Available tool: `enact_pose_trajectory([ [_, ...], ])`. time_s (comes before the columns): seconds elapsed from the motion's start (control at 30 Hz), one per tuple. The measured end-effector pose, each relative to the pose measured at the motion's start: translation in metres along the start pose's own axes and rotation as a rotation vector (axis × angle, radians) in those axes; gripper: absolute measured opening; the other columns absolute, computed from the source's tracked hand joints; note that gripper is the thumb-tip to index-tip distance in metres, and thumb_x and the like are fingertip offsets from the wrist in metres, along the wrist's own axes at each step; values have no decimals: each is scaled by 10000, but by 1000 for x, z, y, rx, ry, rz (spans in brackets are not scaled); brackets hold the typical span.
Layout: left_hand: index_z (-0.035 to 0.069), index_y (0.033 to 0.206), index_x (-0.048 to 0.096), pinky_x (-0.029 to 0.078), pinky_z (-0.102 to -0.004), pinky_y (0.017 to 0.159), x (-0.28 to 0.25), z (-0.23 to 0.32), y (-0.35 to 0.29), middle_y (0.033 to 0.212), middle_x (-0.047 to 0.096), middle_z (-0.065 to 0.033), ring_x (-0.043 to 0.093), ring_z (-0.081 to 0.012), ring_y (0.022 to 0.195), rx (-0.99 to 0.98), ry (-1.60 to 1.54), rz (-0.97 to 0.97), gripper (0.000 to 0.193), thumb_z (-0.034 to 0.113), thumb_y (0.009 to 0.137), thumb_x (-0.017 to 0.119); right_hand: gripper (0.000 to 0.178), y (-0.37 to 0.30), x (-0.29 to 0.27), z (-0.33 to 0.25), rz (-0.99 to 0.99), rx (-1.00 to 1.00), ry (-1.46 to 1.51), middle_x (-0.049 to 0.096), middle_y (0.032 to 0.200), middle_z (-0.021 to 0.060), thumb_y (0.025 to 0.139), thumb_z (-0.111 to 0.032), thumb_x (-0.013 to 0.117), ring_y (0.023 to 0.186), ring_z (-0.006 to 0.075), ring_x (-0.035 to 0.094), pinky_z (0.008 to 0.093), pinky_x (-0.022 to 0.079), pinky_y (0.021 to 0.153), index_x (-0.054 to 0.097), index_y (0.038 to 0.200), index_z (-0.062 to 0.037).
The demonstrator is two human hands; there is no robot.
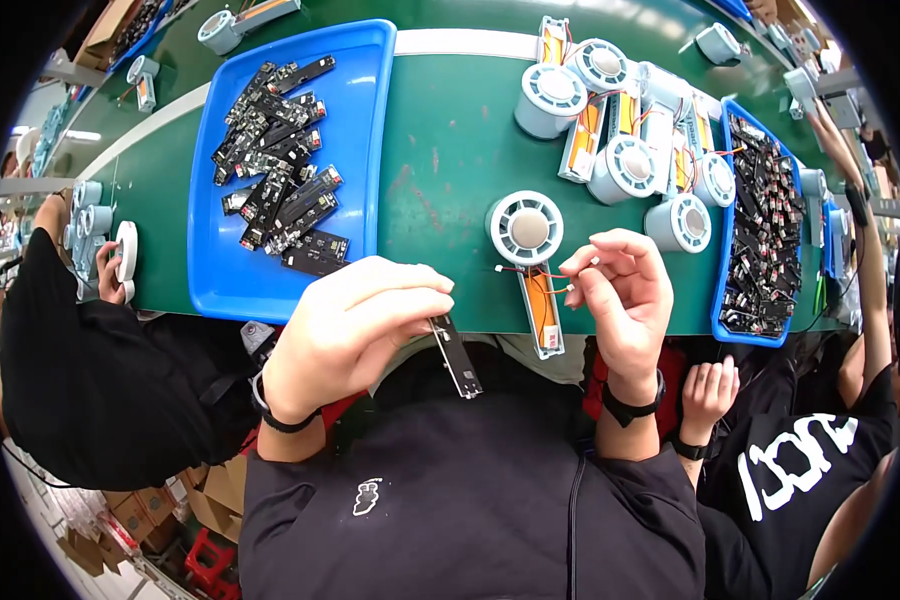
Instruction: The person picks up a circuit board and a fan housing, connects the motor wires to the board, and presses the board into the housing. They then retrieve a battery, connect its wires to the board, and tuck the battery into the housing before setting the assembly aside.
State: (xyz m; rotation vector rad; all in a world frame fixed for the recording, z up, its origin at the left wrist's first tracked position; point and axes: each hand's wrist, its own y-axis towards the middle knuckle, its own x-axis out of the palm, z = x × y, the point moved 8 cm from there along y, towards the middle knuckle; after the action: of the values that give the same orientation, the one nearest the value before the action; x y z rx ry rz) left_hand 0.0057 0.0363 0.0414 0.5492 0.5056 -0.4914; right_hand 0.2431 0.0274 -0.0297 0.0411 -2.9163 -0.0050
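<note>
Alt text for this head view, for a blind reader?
A person's left hand holds a narrow black circuit board while the right hand pinches thin red wires beside a pale-blue, round-headed device near the edge of a green tabletop. A blue plastic tray of boards lies left; more such devices and another blue tray lie right.

red stool (208,566) at lower left, cardboard boxes (216,503) near it, co-worker (785,500) in black at right

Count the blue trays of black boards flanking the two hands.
2. The wider blue tray lies left, its near right corner behind the left hand; the narrower blue tray lies right of the right hand. More may be cut off at the view's rim.
</note>
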Motion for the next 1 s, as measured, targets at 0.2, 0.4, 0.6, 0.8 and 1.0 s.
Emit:
enact_pose_trajectory([
  [0.2,19,1090,717,599,-379,798,20,5,8,1031,726,-146,722,-315,917,41,-88,82,321,-93,794,769,254,-4,-1,-8,-79,-128,-324,668,1074,125,911,88,658,859,137,638,253,525,753,665,1160,38],
  [0.4,-6,1118,686,612,-325,802,50,3,8,1008,701,-104,725,-222,930,-117,-152,389,360,-158,804,777,231,-10,13,-9,-92,-196,-453,687,1013,119,860,89,756,845,145,647,260,528,763,716,1083,43],
  [0.6,6,1179,683,611,-282,780,72,-19,1,1113,662,-113,707,-164,887,-332,-249,389,362,-170,864,712,189,-9,18,-9,25,-286,-359,731,926,103,864,75,774,801,149,670,256,534,718,743,1043,27],
  [0.8,-7,1277,669,581,-265,767,80,0,19,1229,614,-120,696,-156,915,-385,-253,221,303,-84,991,602,208,-8,13,-27,64,-411,-524,747,904,114,857,72,776,786,178,702,279,557,677,755,1057,16],
  [1.0,-15,1333,638,563,-271,817,86,16,34,1233,607,-112,674,-157,990,-309,-281,107,318,-50,1027,560,243,-12,5,-49,101,-590,-622,737,889,113,827,82,778,743,212,692,313,552,642,764,1056,3],
])
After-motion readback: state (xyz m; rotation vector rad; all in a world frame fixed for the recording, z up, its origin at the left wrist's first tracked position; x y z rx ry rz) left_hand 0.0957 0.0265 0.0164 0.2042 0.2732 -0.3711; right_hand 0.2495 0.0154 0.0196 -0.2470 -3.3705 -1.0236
